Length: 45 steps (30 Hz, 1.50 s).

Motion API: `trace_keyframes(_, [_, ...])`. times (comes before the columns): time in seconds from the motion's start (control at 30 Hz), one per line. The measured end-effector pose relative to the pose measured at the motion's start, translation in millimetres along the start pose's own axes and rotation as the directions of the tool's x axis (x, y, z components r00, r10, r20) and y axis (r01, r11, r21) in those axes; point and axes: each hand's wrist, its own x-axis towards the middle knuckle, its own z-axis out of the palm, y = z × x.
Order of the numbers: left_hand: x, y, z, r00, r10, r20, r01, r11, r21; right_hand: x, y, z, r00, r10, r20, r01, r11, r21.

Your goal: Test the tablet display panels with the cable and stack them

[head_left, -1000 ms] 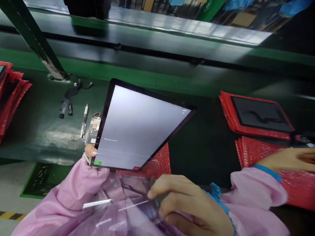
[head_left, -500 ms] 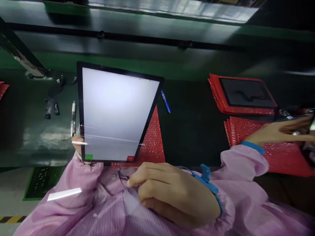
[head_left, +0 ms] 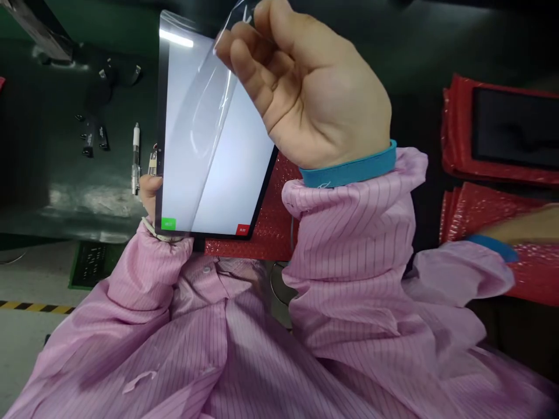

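A tablet [head_left: 238,169] with a lit white screen is tilted up in front of me, a green box and a red box at its lower corners. My left hand [head_left: 151,189] grips its left edge near the bottom; most of the fingers are hidden behind it. Over the upper part of the screen, my right hand [head_left: 318,87] pinches a clear film [head_left: 198,128]. The film curls away from the screen's right side and still lies over the left part. A blue wristband [head_left: 349,171] circles my right wrist. Red bubble wrap [head_left: 279,215] lies under the tablet.
A white pen [head_left: 136,157] and small black parts [head_left: 89,137] lie on the dark table [head_left: 35,174] at left. At right, a dark-screened tablet [head_left: 515,128] rests on red bubble-wrap sleeves [head_left: 458,128]. Another person's forearm [head_left: 524,227] reaches over more red sleeves [head_left: 537,279].
My right hand has risen from near my chest to the top of the tablet and now holds the film, which is partly lifted. The view has shifted, with the table higher in it.
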Motion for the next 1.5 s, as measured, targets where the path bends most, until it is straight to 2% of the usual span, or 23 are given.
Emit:
trace_keyframes(0.13, [0.5, 0.6, -0.9, 0.998, 0.034, 0.050, -0.025, 0.985, -0.171, 3.2, 0.4, 3.9, 0.997, 0.028, -0.070, -0.024, 0.998, 0.050])
trace_keyframes(0.27, [-0.7, -0.1, 0.8, 0.998, 0.065, 0.011, -0.061, 0.967, -0.249, 0.5, -2.5, 3.6, 0.998, -0.020, -0.065, 0.024, 0.998, 0.056])
trace_keyframes(0.37, [-2.1, -1.3, 0.5, 0.997, 0.078, -0.015, -0.079, 0.950, -0.302, -2.4, -5.7, -3.0, 0.992, -0.029, -0.120, 0.026, 0.999, -0.031])
trace_keyframes(0.43, [-2.7, -2.1, 0.2, 0.997, 0.067, -0.044, -0.077, 0.951, -0.298, -4.2, -3.5, -11.4, 0.978, -0.136, -0.160, 0.107, 0.978, -0.178])
trace_keyframes(0.5, [-3.1, -2.6, 1.5, 0.997, 0.033, -0.074, -0.054, 0.953, -0.297, -5.9, 3.2, -21.9, 0.920, -0.364, -0.147, 0.283, 0.874, -0.396])
trace_keyframes(0.57, [-3.7, -2.3, 5.2, 0.993, -0.005, -0.119, -0.036, 0.942, -0.334, -8.6, 11.9, -32.6, 0.822, -0.567, -0.053, 0.433, 0.682, -0.590])
trace_keyframes(0.6, [-4.0, -1.8, 7.7, 0.989, -0.027, -0.145, -0.028, 0.932, -0.360, -10.7, 15.9, -37.7, 0.791, -0.612, 0.011, 0.472, 0.598, -0.648])
trace_keyframes(0.67, [-4.7, -0.7, 13.0, 0.985, -0.070, -0.157, 0.001, 0.915, -0.403, -16.3, 21.1, -47.8, 0.768, -0.627, 0.130, 0.526, 0.501, -0.687])
trace_keyframes(0.73, [-5.0, 0.1, 16.5, 0.988, -0.104, -0.111, 0.049, 0.908, -0.416, -22.7, 22.5, -58.9, 0.745, -0.617, 0.253, 0.608, 0.473, -0.638])
trace_keyframes(0.8, [-4.7, -0.3, 16.7, 0.991, -0.114, -0.075, 0.076, 0.917, -0.392, -27.2, 21.7, -72.0, 0.695, -0.620, 0.364, 0.698, 0.460, -0.549])
trace_keyframes(0.87, [-3.9, -1.5, 13.9, 0.989, -0.100, -0.107, 0.055, 0.931, -0.362, -27.1, 21.9, -86.5, 0.657, -0.608, 0.445, 0.748, 0.456, -0.482])
trace_keyframes(0.9, [-3.4, -2.0, 12.1, 0.986, -0.096, -0.133, 0.044, 0.935, -0.351, -24.7, 23.1, -93.9, 0.652, -0.610, 0.450, 0.754, 0.464, -0.465])
trace_keyframes(0.97, [-2.7, -1.9, 9.0, 0.980, -0.120, -0.157, 0.057, 0.931, -0.360, -15.5, 28.3, -108.1, 0.656, -0.644, 0.395, 0.752, 0.510, -0.418])
trace_keyframes(1.03, [-2.2, -0.2, 7.9, 0.972, -0.167, -0.164, 0.093, 0.918, -0.386, -3.0, 35.3, -120.5, 0.679, -0.675, 0.289, 0.733, 0.597, -0.326])
trace_keyframes(1.13, [-1.2, 2.7, 8.8, 0.965, -0.201, -0.170, 0.119, 0.908, -0.402, 12.0, 43.4, -132.9, 0.743, -0.637, 0.206, 0.669, 0.719, -0.189])
trace_keyframes(1.23, [0.5, 1.0, 7.8, 0.974, -0.155, -0.167, 0.089, 0.933, -0.349, 15.6, 45.7, -135.7, 0.804, -0.576, 0.150, 0.594, 0.790, -0.153])
trace_keyframes(1.37, [2.7, -7.3, 2.4, 0.986, -0.015, -0.168, -0.007, 0.992, -0.130, 13.5, 47.8, -133.0, 0.841, -0.531, 0.106, 0.539, 0.806, -0.245])
trace_keyframes(1.43, [3.0, -10.7, 0.0, 0.987, 0.009, -0.163, -0.020, 0.997, -0.068, 14.2, 51.6, -132.4, 0.827, -0.552, 0.106, 0.553, 0.767, -0.325])
trace_keyframes(1.5, [2.7, -12.2, -1.5, 0.989, 0.025, -0.149, -0.028, 0.999, -0.020, 15.7, 57.0, -131.1, 0.798, -0.593, 0.112, 0.575, 0.691, -0.438])
